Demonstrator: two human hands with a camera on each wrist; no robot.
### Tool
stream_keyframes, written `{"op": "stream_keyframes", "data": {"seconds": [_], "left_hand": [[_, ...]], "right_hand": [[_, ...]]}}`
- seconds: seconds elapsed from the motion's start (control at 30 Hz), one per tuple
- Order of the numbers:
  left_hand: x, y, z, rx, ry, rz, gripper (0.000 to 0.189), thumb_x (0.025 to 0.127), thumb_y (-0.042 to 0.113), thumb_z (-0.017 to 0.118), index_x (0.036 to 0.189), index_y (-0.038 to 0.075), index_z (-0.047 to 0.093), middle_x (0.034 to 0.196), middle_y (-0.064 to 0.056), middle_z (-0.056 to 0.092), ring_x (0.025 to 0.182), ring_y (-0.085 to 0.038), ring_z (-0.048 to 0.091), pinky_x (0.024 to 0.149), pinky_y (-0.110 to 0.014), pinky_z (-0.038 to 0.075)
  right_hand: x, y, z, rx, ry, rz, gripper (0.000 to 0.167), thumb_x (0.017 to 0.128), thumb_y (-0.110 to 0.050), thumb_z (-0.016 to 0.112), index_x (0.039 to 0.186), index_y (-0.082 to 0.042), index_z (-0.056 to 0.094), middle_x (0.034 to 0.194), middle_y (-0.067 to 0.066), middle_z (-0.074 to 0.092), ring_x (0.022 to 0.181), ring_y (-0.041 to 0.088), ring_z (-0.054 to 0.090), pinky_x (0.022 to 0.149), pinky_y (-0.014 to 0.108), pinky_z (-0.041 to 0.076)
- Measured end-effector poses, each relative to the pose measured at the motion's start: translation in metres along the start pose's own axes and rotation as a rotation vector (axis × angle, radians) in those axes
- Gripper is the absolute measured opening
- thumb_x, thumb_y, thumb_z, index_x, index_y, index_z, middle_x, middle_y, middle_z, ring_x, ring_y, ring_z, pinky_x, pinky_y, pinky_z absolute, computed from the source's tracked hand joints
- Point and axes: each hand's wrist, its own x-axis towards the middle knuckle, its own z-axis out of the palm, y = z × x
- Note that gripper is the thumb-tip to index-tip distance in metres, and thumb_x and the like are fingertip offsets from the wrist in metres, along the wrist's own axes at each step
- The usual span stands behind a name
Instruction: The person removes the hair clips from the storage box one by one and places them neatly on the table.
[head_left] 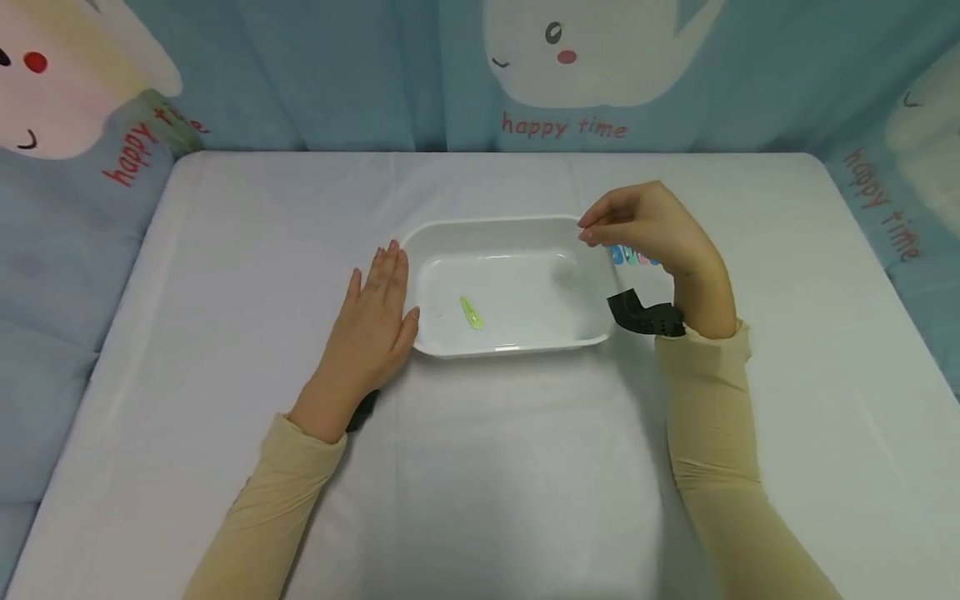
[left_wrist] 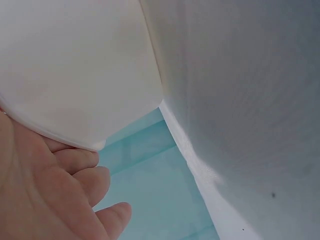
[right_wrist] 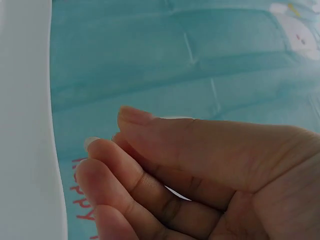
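Note:
A lime-green snap hair clip (head_left: 472, 312) lies in a white rectangular tray (head_left: 517, 346), left of its middle. My left hand (head_left: 371, 321) rests along the tray's left rim, fingers extended; the left wrist view shows its fingers against the tray's outer side (left_wrist: 80, 65). Over the tray's far right corner hovers my right hand (head_left: 656, 229), thumb and fingertips bent close together. In the right wrist view nothing shows between the thumb and fingers of this hand (right_wrist: 200, 170). Several blue, pink and green hair clips (head_left: 633, 255) lie right of the tray, partly hidden under that hand.
A white cloth (head_left: 480, 467) covers the table. Blue curtains (head_left: 360, 75) with cartoon figures and red lettering hang behind the far edge and along both sides. A black strap (head_left: 648, 318) sits on the right wrist.

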Motion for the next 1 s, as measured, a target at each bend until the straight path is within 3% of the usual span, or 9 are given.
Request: {"op": "stream_keyframes", "data": {"seconds": [0.17, 0.6, 0.8, 1.0], "left_hand": [[-0.001, -0.001, -0.001, 0.006, 0.002, -0.009, 0.062, 0.097, 0.024, 0.035, 0.146, -0.010, 0.017, 0.154, -0.021, 0.011, 0.143, -0.030, 0.007, 0.111, -0.053, 0.008], [0.000, 0.001, -0.002, 0.029, -0.026, -0.031, 0.063, 0.098, 0.026, 0.034, 0.147, -0.008, 0.015, 0.155, -0.019, 0.008, 0.143, -0.027, 0.004, 0.112, -0.053, 0.007], [0.000, 0.003, -0.003, 0.029, -0.031, -0.036, 0.063, 0.099, 0.027, 0.034, 0.147, -0.008, 0.015, 0.155, -0.019, 0.009, 0.143, -0.028, 0.004, 0.112, -0.053, 0.006], [0.000, 0.003, -0.003, 0.027, -0.027, -0.035, 0.063, 0.099, 0.027, 0.034, 0.147, -0.008, 0.016, 0.155, -0.019, 0.010, 0.144, -0.028, 0.005, 0.112, -0.052, 0.006]], "right_hand": [[0.007, -0.003, 0.015, 0.030, -0.067, -0.032, 0.017, 0.084, -0.010, 0.070, 0.095, 0.002, 0.070, 0.084, 0.003, 0.069, 0.079, 0.017, 0.062, 0.072, 0.024, 0.047], [0.028, -0.026, 0.047, -0.082, -0.257, -0.070, 0.010, 0.083, -0.008, 0.071, 0.090, -0.001, 0.070, 0.084, 0.013, 0.070, 0.081, 0.025, 0.062, 0.077, 0.031, 0.046], [0.042, -0.029, 0.063, -0.007, -0.338, -0.090, 0.008, 0.083, -0.002, 0.068, 0.089, 0.003, 0.068, 0.083, 0.017, 0.069, 0.082, 0.037, 0.060, 0.074, 0.033, 0.049], [0.055, -0.034, 0.077, -0.010, -0.400, -0.065, 0.011, 0.081, -0.004, 0.068, 0.089, 0.004, 0.068, 0.078, 0.013, 0.068, 0.081, 0.035, 0.061, 0.076, 0.040, 0.050]]}}
